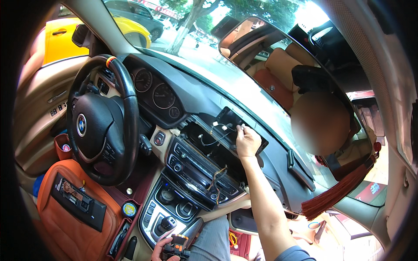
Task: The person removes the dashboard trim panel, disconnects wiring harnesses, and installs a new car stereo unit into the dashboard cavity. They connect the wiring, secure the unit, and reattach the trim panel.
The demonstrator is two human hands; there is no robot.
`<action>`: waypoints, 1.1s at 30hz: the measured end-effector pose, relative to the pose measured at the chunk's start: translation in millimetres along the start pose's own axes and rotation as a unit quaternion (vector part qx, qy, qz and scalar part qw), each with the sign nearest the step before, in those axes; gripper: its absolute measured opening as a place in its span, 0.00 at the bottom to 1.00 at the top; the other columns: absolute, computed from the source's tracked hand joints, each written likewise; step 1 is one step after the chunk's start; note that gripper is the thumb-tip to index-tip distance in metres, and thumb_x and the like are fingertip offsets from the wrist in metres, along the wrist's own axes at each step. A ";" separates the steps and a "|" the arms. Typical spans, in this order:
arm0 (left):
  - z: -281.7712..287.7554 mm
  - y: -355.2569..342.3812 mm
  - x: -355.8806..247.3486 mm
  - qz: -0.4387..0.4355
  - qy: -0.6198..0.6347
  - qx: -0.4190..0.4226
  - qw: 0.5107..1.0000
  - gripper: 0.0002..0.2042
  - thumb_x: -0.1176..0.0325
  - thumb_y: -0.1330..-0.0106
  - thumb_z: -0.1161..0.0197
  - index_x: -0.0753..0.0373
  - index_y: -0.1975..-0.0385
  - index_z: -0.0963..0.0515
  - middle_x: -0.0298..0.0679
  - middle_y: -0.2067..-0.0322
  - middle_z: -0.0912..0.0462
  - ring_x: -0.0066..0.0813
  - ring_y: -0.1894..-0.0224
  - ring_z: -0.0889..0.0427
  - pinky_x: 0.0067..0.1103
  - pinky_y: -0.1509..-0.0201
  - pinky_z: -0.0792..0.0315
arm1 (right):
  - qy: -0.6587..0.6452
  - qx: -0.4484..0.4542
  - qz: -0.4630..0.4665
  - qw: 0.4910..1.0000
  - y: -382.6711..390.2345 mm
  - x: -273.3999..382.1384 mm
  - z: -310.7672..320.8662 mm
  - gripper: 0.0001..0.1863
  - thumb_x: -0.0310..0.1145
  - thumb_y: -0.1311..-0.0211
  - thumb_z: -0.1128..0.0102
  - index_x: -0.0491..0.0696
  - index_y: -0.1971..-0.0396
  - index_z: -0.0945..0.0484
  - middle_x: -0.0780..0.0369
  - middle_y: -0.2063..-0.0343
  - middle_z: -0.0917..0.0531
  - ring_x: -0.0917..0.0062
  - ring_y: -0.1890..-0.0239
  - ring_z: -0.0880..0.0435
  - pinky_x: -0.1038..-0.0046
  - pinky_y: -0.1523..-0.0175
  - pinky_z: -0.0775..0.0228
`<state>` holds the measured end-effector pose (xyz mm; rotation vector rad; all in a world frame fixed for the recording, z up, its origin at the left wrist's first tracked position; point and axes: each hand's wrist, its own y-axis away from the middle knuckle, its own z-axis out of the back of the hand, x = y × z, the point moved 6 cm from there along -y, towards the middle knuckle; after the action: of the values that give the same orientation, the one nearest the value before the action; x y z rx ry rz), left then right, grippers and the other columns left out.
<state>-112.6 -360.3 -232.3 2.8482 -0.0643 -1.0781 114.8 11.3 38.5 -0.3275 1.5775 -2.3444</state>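
Observation:
My right hand (248,141) reaches across to the dashboard opening, its fingers pinched at the end of a thin cable (212,143) with small white connectors. Behind those fingers, a dark flat screen unit (231,118) leans on top of the dashboard, partly covered by my hand. Low in the picture, my left hand (162,251) is wrapped round a black-and-orange device (177,246), whose lower part is cut off by the picture's edge. Below the opening is the black centre console panel (196,167), with a loose bundle of wires (216,180) hanging over it.
The steering wheel (104,126) stands at the left, and the gear lever (166,224) rises from the console. On the orange seat (56,209) lies a black panel with an exposed circuit board (80,200). A red tassel (337,195) hangs at the right below the large mirror (278,52).

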 end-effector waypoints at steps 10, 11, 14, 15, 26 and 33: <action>-5.5 -0.9 6.3 0.019 -0.015 0.024 0.999 0.32 0.72 0.34 0.31 0.69 0.31 0.35 0.43 0.50 0.20 0.31 0.46 0.21 0.26 0.38 0.27 | -0.074 0.203 -0.197 0.956 2.7 -24.7 -15.4 0.12 0.37 0.41 0.30 0.44 0.65 0.11 0.55 0.74 0.11 0.74 0.70 0.11 0.73 0.58 0.22; -5.1 -0.6 8.1 0.028 -0.012 0.018 0.999 0.30 0.74 0.36 0.32 0.69 0.33 0.33 0.42 0.49 0.20 0.31 0.46 0.21 0.26 0.37 0.28 | -0.034 0.216 -0.179 0.959 1.1 -21.0 -14.1 0.15 0.41 0.42 0.30 0.42 0.66 0.11 0.52 0.74 0.12 0.67 0.70 0.11 0.69 0.59 0.22; -4.3 -0.9 5.0 -0.030 -0.109 -0.015 0.993 0.25 0.76 0.37 0.33 0.68 0.38 0.27 0.39 0.51 0.19 0.27 0.48 0.21 0.24 0.39 0.28 | 0.058 0.245 -0.152 0.956 -4.1 -10.9 -6.7 0.21 0.46 0.43 0.31 0.39 0.69 0.13 0.46 0.73 0.14 0.57 0.69 0.12 0.59 0.59 0.23; -6.6 -5.6 8.4 -0.004 -0.140 0.014 0.990 0.25 0.76 0.37 0.32 0.65 0.38 0.26 0.38 0.51 0.19 0.25 0.49 0.21 0.23 0.41 0.28 | 0.078 0.249 -0.117 0.958 -7.0 -4.4 -4.5 0.20 0.45 0.43 0.32 0.39 0.70 0.13 0.45 0.73 0.14 0.56 0.69 0.12 0.59 0.59 0.23; -18.1 -0.4 0.2 -0.070 -0.294 0.069 0.951 0.30 0.62 0.36 0.26 0.58 0.34 0.27 0.45 0.36 0.24 0.38 0.33 0.28 0.34 0.27 0.37 | -0.001 0.120 0.017 0.993 0.8 -36.8 -28.0 0.14 0.31 0.40 0.31 0.39 0.79 0.23 0.48 0.83 0.23 0.52 0.79 0.23 0.57 0.71 0.33; -28.2 0.4 6.7 -0.058 -0.221 0.104 0.968 0.31 0.62 0.37 0.26 0.60 0.34 0.27 0.45 0.36 0.25 0.39 0.32 0.29 0.35 0.27 0.38 | 0.058 0.073 0.097 0.991 7.3 -41.6 -21.8 0.09 0.33 0.39 0.30 0.44 0.75 0.18 0.54 0.78 0.19 0.59 0.75 0.18 0.59 0.68 0.29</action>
<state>-88.9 -359.0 -215.7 2.7494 -0.0433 -1.8127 146.8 42.7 22.6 -0.0042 1.4068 -2.3458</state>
